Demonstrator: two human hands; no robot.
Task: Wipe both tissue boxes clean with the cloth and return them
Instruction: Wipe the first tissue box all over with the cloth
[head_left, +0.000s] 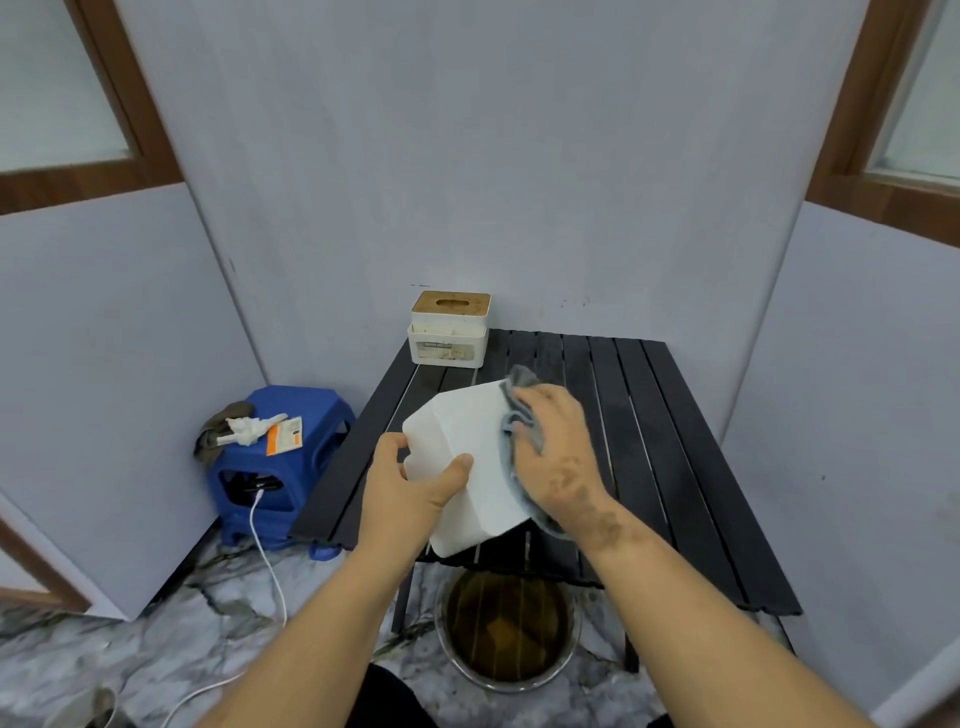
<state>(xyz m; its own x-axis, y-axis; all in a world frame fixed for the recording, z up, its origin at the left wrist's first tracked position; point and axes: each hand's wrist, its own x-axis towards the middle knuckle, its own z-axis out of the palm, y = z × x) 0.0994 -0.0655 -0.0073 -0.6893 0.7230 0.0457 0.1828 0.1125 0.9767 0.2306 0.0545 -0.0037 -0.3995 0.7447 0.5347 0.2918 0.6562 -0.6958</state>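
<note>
Gripping the smooth white tissue box (467, 457), left hand (410, 483); right hand (556, 447) presses grey cloth (522, 410).

matt white plastic box (467, 457), soft (grey) cloth (522, 410)

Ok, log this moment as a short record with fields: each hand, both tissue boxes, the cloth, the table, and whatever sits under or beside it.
left hand: grips the white tissue box, held tilted above the table
right hand: presses the grey cloth against the box's side
second tissue box: white with a brown lid, stands at the table's far left corner, stains on its front
table: dark slatted top
under table: basin of brownish water
beside table: blue stool with small items on top
</note>
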